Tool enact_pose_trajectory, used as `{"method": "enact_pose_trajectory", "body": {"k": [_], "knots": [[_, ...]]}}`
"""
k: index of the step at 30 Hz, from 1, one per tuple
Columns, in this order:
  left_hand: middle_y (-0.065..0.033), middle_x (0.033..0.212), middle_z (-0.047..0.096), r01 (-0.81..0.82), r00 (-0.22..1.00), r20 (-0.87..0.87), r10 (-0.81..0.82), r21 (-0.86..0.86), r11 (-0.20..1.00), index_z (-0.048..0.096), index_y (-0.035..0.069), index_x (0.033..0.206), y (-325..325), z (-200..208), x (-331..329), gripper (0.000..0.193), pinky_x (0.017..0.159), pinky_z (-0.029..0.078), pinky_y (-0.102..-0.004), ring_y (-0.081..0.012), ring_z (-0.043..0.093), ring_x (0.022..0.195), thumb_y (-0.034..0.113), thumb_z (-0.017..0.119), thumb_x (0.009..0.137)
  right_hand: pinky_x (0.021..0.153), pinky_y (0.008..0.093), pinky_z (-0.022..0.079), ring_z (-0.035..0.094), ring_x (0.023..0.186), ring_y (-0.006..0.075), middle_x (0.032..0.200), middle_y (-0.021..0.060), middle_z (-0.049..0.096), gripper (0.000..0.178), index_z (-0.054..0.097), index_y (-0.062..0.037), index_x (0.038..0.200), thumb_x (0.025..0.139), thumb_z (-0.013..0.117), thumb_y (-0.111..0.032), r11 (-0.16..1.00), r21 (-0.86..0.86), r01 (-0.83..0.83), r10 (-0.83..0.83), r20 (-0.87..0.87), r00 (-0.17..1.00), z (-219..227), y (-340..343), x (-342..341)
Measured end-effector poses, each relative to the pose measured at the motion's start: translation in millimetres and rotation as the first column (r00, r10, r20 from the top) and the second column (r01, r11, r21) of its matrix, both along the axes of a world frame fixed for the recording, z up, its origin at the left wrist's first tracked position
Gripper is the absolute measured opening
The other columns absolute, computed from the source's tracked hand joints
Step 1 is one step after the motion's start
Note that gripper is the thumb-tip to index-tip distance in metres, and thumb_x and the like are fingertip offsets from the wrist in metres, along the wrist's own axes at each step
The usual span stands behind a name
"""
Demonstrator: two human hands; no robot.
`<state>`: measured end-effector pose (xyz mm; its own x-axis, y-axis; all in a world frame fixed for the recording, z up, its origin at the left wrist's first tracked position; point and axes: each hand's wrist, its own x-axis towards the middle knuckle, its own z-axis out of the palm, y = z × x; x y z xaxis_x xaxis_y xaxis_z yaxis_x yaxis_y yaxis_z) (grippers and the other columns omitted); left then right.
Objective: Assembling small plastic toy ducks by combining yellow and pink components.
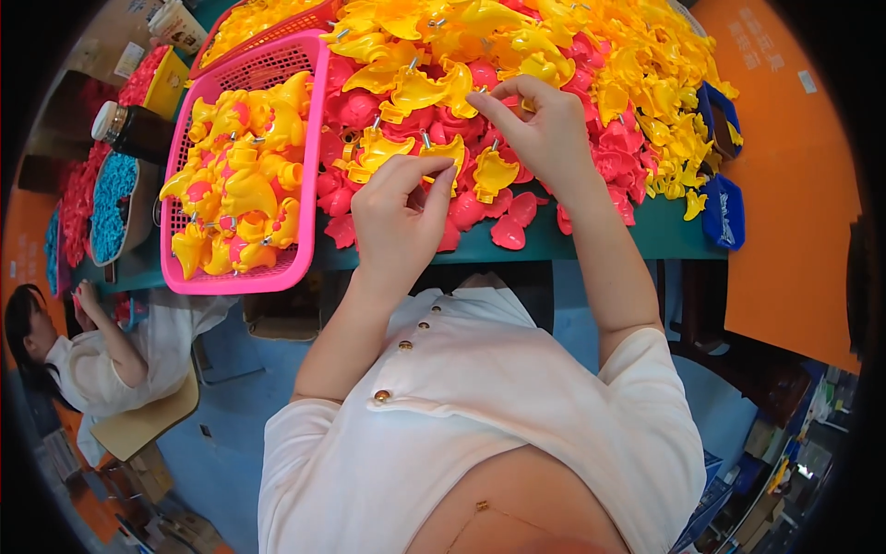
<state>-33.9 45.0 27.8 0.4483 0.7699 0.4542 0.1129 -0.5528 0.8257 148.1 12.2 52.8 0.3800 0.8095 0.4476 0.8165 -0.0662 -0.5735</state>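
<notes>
Both bare hands work over the green tabletop (651, 242), and I watch through the head camera. Left hand (397, 220): palm half hidden, thumb and index finger nearly meeting just in front of a yellow plastic shell (448, 150); I cannot tell whether those fingers pinch it or merely overlap it in my view. Right hand (548, 138), farther out over the heap: thumb and index finger drawn close, a small metal pin (482, 90) showing at their tips; from here I cannot tell whether they grip it. Between the hands, a yellow shell with a metal pin (496, 175) lies on the pile. Curved yellow shells (637, 74) spread widely around and beyond, with rounded pink shells (508, 231) among them and along the near edge. To the left I note a pink mesh basket (314, 194) of yellow-and-pink assembled pieces (245, 185); past it, a dark bottle with a white cap (143, 131) near a bin of blue bits (115, 205). Far left, a co-worker in white (101, 369) sits. At right, a small blue tray (724, 235).
</notes>
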Motion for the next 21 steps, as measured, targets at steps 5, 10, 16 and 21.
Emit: {"method": "enact_pose_trajectory", "body": {"k": [5, 10, 16, 21], "knots": [[-0.007, 0.077, 0.064, 0.023, 1.0, 0.006, -0.022, -0.048, 0.999, 0.067, 0.001, 0.088, -2.7, 3.9, 5.4, 0.01, 0.051, 0.042, -0.0212, -0.0098, 0.055, 0.055, 0.003, 0.068, 0.078, 0.049, 0.0256, 0.039, 0.048, 0.05, 0.0094, 0.055, 0.0049, 0.055, 0.034, 0.066, 0.0016, 0.075, 0.08, 0.07, -0.032, 0.962, -0.253, 0.104, -0.124, -0.064, 0.99, -8.6, 22.9, 6.5], [-0.0078, 0.079, 0.066, 0.045, 0.999, 0.028, -0.042, -0.142, 0.989, 0.067, -0.001, 0.087, 2.5, 0.1, 9.9, 0.011, 0.05, 0.044, -0.0222, -0.0098, 0.055, 0.054, 0.007, 0.067, 0.08, 0.052, 0.0253, 0.039, 0.048, 0.058, 0.0064, 0.059, 0.0008, 0.054, 0.032, 0.062, 0.0033, 0.069, 0.082, 0.067, -0.025, 0.99, -0.14, -0.014, -0.042, -0.388, 0.921, -17.6, 11.8, 10.6], [-0.0066, 0.077, 0.065, 0.182, 0.978, 0.2, -0.052, -0.717, 0.673, 0.059, -0.006, 0.104, 9.8, 4.3, 35.9, 0.029, 0.052, 0.046, -0.0229, -0.0081, 0.057, 0.058, 0.019, 0.059, 0.09, 0.055, 0.022, 0.038, 0.049, 0.063, 0.0044, 0.065, -0.0006, 0.056, 0.021, 0.063, 0.0022, 0.074, 0.084, 0.066, -0.016, 1.0, 0.023, -0.021, 0.03, -0.606, 0.795, -6.3, -37.2, -21.1], [-0.0063, 0.075, 0.062, 0.325, 0.944, 0.251, -0.213, -0.61, 0.723, 0.056, -0.005, 0.104, 5.9, -5.1, 43.4, 0.025, 0.049, 0.049, -0.0238, -0.01, 0.058, 0.057, 0.017, 0.053, 0.093, 0.054, 0.0195, 0.039, 0.05, 0.064, 0.0038, 0.073, -0.0023, 0.057, 0.016, 0.067, -0.0009, 0.094, 0.079, 0.07, -0.006, 0.986, 0.124, 0.116, -0.019, -0.598, 0.801, -4.5, -54.6, -20.3]]}}
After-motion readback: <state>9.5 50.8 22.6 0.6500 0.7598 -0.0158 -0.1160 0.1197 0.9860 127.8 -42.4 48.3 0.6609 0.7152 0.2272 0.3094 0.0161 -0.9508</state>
